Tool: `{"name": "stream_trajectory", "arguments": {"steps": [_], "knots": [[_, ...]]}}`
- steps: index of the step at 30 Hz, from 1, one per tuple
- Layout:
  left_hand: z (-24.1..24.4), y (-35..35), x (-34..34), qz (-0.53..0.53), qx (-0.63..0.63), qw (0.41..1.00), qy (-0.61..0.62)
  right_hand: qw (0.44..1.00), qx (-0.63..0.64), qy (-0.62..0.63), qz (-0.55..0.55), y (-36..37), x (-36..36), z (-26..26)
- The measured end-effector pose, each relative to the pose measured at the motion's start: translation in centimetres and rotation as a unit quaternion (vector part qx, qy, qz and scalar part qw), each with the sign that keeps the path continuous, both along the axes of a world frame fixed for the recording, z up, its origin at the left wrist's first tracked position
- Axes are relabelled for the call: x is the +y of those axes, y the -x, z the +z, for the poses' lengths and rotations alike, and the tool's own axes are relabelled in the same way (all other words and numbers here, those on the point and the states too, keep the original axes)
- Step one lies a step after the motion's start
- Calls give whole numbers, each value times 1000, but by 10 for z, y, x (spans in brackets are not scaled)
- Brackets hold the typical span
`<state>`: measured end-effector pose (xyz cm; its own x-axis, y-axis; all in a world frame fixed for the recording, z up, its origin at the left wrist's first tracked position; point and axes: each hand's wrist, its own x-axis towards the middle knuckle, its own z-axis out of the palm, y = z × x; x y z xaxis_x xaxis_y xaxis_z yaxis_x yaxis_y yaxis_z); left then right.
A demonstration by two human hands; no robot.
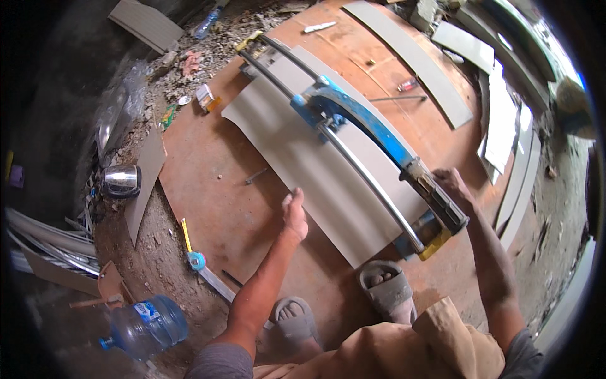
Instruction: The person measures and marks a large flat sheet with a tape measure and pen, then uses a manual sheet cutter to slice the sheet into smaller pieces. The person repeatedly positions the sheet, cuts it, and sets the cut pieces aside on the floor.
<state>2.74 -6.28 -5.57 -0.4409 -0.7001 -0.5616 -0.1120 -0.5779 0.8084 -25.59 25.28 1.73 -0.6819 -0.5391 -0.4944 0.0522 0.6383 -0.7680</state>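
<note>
A manual tile cutter with a blue lever, twin steel rails and yellow end caps lies across a reddish-brown board. A long light-grey tile passes beneath the rails. My left hand is at the tile's left edge, thumb uppermost and fingers mostly hidden under it. On the opposite side, my right hand is curled close to the tile's right edge, just beyond the lever's dark grip. The grip hides where the right fingers meet the tile.
Tile strips lie at the far right, more tile pieces beside the board. A tape measure, a large water bottle and a steel cup sit left. A screwdriver lies beyond the cutter. My sandalled feet stand near its end.
</note>
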Motion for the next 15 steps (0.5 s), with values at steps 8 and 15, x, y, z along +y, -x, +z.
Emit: {"name": "stream_trajectory", "arguments": {"steps": [8, 15], "knots": [[-3, 1, 5, -48, 14, 999, -18, 995, -7, -92, -22, -8, -8, 39], [7, 0, 7, 4, -12, 1000, -13, 998, 37, -53, 2, -8, -5, 10]]}}
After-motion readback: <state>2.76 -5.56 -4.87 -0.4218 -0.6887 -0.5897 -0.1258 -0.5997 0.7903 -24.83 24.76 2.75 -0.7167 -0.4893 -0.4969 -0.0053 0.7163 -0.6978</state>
